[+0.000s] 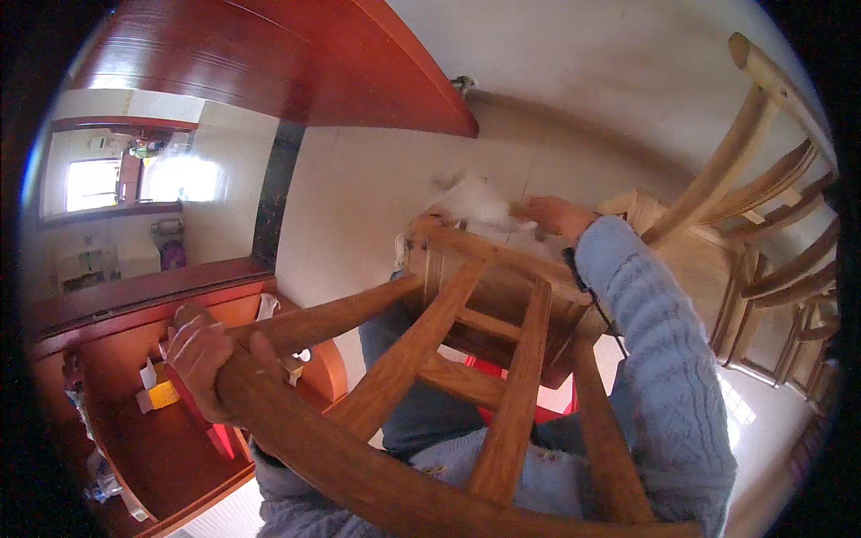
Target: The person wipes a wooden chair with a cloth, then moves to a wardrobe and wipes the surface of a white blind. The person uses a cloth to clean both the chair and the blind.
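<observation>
A brown wooden chair (377, 464) stands or is held close before me, its curved top rail running across the bottom of the view and its back slats reaching toward the seat. My left hand (208, 363) wraps around the left end of that rail. Beyond the slats, my right hand (562, 216) has hold of a white cloth (477, 203) at the far side of the chair. Motion blurs the cloth, and its contact with the wood cannot be made out exactly. The chair's feet are hidden.
More wooden chairs (713, 175) crowd the right side. A red-brown cabinet or shelf (155, 444) with a yellow box (161, 395) is at the left. A glossy red wooden panel (282, 54) spans the top. Something red (485, 366) shows beneath the chair.
</observation>
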`<state>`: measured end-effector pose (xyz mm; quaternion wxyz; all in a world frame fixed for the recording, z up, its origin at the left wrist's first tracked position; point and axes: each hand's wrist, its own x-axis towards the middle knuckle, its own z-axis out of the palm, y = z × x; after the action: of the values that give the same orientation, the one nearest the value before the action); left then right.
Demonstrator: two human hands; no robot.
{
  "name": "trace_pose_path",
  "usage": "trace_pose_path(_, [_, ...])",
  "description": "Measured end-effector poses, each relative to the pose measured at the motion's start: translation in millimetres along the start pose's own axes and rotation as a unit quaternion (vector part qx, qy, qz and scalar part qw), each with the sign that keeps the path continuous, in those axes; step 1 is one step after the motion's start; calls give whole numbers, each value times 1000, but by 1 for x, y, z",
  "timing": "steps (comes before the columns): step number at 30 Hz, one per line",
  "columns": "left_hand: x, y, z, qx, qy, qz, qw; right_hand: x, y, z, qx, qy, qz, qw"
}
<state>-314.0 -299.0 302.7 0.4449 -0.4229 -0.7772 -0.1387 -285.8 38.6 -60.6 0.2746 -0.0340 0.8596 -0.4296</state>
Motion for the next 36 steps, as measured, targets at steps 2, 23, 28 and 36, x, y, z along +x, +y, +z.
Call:
trace_pose_path(2, [-2, -1, -1, -2, 4, -14, 1000, -43, 29, -18, -171, -10, -90, 981])
trace_pose_path(23, [5, 14, -8, -84, 6, -74, 994, -111, -36, 5, -243, -29, -39, 969])
trace_pose_path(28, [8, 17, -9, -74, 7, -37, 997, -199, -14, -8, -296, -69, 171, 937])
trace_pose_path(36, [10, 14, -14, -91, -36, -43, 994, -251, -55, 18, 154, 34, 40, 987])
